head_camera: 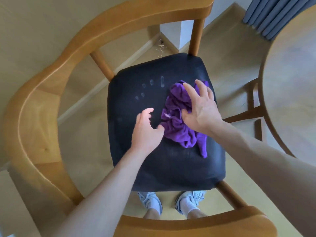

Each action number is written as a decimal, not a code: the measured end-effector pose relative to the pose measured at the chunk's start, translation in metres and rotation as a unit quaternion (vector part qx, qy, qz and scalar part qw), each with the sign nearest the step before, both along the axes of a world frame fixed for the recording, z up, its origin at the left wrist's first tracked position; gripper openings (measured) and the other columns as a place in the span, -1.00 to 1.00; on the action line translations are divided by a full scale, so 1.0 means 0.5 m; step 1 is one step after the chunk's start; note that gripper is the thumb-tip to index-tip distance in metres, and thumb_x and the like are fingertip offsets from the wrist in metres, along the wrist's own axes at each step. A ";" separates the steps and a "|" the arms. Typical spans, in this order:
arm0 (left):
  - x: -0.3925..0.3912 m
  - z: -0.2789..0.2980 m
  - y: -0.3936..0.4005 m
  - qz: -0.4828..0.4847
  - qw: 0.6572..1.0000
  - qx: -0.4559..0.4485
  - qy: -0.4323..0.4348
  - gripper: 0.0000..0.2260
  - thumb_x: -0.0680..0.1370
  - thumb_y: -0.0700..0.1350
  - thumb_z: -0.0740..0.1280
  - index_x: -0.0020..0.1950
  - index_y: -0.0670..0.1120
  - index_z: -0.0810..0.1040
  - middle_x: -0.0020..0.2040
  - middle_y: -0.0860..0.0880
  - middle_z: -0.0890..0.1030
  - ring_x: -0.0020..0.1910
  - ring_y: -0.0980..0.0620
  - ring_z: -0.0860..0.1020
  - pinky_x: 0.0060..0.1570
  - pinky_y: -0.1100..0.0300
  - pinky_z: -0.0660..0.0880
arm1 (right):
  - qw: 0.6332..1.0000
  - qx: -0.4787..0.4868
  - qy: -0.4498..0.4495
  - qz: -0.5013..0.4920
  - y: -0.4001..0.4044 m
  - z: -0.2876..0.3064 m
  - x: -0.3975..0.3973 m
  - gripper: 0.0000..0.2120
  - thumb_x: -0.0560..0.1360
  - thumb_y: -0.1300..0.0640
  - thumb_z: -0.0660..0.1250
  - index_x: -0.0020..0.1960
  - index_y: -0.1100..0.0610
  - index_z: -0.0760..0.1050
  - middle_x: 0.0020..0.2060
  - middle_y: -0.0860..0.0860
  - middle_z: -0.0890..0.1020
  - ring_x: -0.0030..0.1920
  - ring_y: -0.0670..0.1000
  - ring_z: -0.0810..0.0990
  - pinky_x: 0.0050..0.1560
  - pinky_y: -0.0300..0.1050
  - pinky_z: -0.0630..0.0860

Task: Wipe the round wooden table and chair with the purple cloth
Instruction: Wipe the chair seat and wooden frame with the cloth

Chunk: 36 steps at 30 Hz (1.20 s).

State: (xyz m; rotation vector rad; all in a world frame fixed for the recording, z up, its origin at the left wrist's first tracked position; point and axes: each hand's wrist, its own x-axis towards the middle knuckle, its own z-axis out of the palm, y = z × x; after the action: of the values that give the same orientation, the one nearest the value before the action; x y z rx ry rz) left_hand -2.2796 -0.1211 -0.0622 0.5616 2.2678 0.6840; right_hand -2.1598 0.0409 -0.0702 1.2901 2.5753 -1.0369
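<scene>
Curved armrest [39, 106] enclosing the seat [136, 93] at left and rear, table [290, 82] crowding the right side, seat's left half lying open

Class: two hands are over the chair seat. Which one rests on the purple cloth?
The right hand: it presses flat on the purple cloth, while the left hand is beside it, fingers curled.

- cloth [181, 117]: on chair [42, 106] seat, right of centre
- right hand [199, 106]: on cloth
- left hand [147, 130]: just left of cloth
- table [290, 82]: right of chair
- shoes [150, 200]: under seat's near edge
</scene>
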 end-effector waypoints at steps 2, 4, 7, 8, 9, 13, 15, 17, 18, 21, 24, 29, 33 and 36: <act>-0.026 -0.018 0.002 -0.144 0.976 -0.147 0.078 -0.12 0.49 0.02 0.50 0.64 0.13 0.02 0.64 -0.05 0.07 0.60 -0.08 0.11 0.41 -0.08 0.34 | 0.997 -0.026 -0.072 -0.006 -0.023 -0.021 -0.018 -0.08 0.47 -0.28 0.39 0.63 -0.21 -0.07 0.65 -0.01 -0.17 0.63 0.24 -0.16 0.51 0.45 0.13; -0.041 -0.036 0.012 -0.233 0.935 -0.258 0.074 0.16 0.40 0.11 0.60 0.64 0.21 -0.26 0.65 -0.04 -0.31 0.64 -0.23 -0.21 0.49 -0.34 0.19 | 0.991 -0.041 -0.130 0.007 -0.054 -0.052 -0.037 0.02 0.41 -0.47 0.33 0.64 -0.22 -0.18 0.64 0.01 -0.27 0.62 0.29 -0.23 0.49 0.52 0.04; -0.034 -0.069 0.018 -0.282 0.904 -0.316 0.062 0.34 0.30 0.11 0.67 0.58 0.23 -0.42 0.57 -0.04 -0.53 0.60 -0.34 -0.34 0.41 -0.47 0.24 | 0.984 0.061 -0.163 0.042 -0.080 -0.091 -0.050 -0.08 0.46 -0.42 0.23 0.63 -0.17 -0.14 0.63 0.11 -0.11 0.58 0.39 -0.09 0.41 0.50 0.15; -0.031 -0.075 0.016 -0.288 0.900 -0.319 0.067 0.36 0.29 0.10 0.68 0.58 0.22 -0.43 0.56 -0.05 -0.54 0.59 -0.36 -0.34 0.39 -0.48 0.27 | 0.982 0.097 -0.157 0.050 -0.075 -0.096 -0.052 -0.15 0.46 -0.35 0.26 0.61 -0.14 -0.04 0.60 0.14 0.00 0.53 0.40 0.04 0.34 0.45 0.25; -0.029 -0.078 0.013 -0.287 0.901 -0.319 0.069 0.37 0.28 0.10 0.69 0.58 0.21 -0.43 0.56 -0.05 -0.55 0.58 -0.38 -0.34 0.37 -0.49 0.28 | 0.979 0.124 -0.149 0.064 -0.066 -0.101 -0.054 -0.21 0.44 -0.27 0.31 0.55 -0.12 0.05 0.53 0.16 0.11 0.45 0.37 0.16 0.25 0.38 0.35; -0.032 -0.082 0.010 -0.295 0.899 -0.311 0.085 0.38 0.26 0.12 0.69 0.58 0.19 -0.44 0.56 -0.07 -0.53 0.59 -0.40 -0.32 0.34 -0.46 0.34 | 0.954 0.162 -0.180 0.177 -0.016 -0.100 -0.042 -0.37 0.42 -0.03 0.43 0.38 -0.05 0.21 0.31 0.12 0.26 0.20 0.27 0.33 -0.05 0.14 0.42; -0.032 -0.082 0.011 -0.297 0.900 -0.308 0.086 0.38 0.27 0.12 0.69 0.58 0.19 -0.45 0.55 -0.06 -0.54 0.58 -0.40 -0.32 0.33 -0.45 0.36 | 0.943 0.156 -0.204 0.212 -0.019 -0.085 -0.034 -0.42 0.43 0.01 0.42 0.34 -0.04 0.22 0.26 0.09 0.26 0.17 0.24 0.33 -0.10 0.08 0.35; -0.032 -0.081 0.010 -0.295 0.903 -0.304 0.080 0.38 0.27 0.10 0.69 0.57 0.20 -0.46 0.54 -0.05 -0.56 0.58 -0.40 -0.34 0.34 -0.45 0.35 | 0.939 0.125 -0.206 0.247 -0.034 -0.065 -0.025 -0.49 0.43 0.03 0.39 0.28 -0.04 0.24 0.22 0.04 0.27 0.12 0.19 0.32 -0.10 0.04 0.34; -0.032 -0.081 0.009 -0.293 0.904 -0.302 0.078 0.38 0.28 0.10 0.68 0.57 0.20 -0.46 0.53 -0.06 -0.57 0.58 -0.39 -0.35 0.35 -0.46 0.34 | 0.936 0.099 -0.206 0.268 -0.038 -0.056 -0.020 -0.54 0.44 0.04 0.38 0.24 -0.05 0.25 0.19 0.01 0.28 0.09 0.16 0.31 -0.10 0.02 0.36; -0.029 -0.084 0.010 -0.289 0.906 -0.301 0.079 0.38 0.28 0.08 0.68 0.57 0.18 -0.48 0.52 -0.08 -0.58 0.57 -0.41 -0.36 0.35 -0.46 0.34 | 0.949 0.008 -0.187 0.255 -0.024 -0.029 -0.005 -0.65 0.42 0.06 0.36 0.12 -0.07 0.30 0.07 -0.06 0.29 0.06 0.11 0.33 -0.08 0.03 0.49; -0.024 -0.092 0.011 -0.289 0.904 -0.303 0.087 0.38 0.29 0.07 0.67 0.56 0.16 -0.50 0.51 -0.11 -0.59 0.56 -0.44 -0.36 0.34 -0.47 0.35 | 0.989 0.023 -0.083 0.120 0.018 -0.013 -0.025 -0.64 0.43 0.03 0.37 0.18 -0.02 0.36 0.12 -0.02 0.35 0.10 0.15 0.34 -0.05 0.04 0.50; -0.021 -0.102 0.006 -0.290 0.901 -0.307 0.097 0.40 0.26 0.09 0.68 0.56 0.16 -0.49 0.52 -0.11 -0.58 0.56 -0.44 -0.33 0.30 -0.45 0.40 | 0.996 0.058 -0.073 -0.004 0.085 -0.054 -0.148 -0.57 0.53 0.02 0.32 0.37 0.03 0.34 0.31 0.12 0.31 0.25 0.27 0.31 0.09 0.12 0.49; -0.020 -0.105 0.005 -0.289 0.899 -0.311 0.112 0.41 0.23 0.13 0.69 0.57 0.17 -0.46 0.53 -0.11 -0.56 0.57 -0.44 -0.32 0.30 -0.44 0.41 | 0.978 0.083 -0.150 0.120 0.030 -0.074 -0.162 -0.53 0.50 0.01 0.36 0.32 0.01 0.26 0.30 0.10 0.27 0.21 0.24 0.30 -0.06 0.05 0.41; -0.019 -0.101 0.007 -0.273 0.905 -0.311 0.102 0.38 0.25 0.09 0.69 0.59 0.18 -0.42 0.51 -0.08 -0.60 0.57 -0.40 -0.35 0.34 -0.43 0.37 | 0.925 0.063 -0.178 0.330 0.008 -0.068 -0.120 -0.46 0.48 -0.02 0.38 0.35 -0.06 0.20 0.28 0.03 0.23 0.21 0.19 0.28 -0.03 0.02 0.47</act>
State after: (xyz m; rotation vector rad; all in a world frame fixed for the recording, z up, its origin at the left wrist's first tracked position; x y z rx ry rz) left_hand -2.2890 -0.1176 -0.1127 0.9095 2.1851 -0.3856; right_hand -2.2196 0.0450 -0.1039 0.4710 2.5051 -0.4637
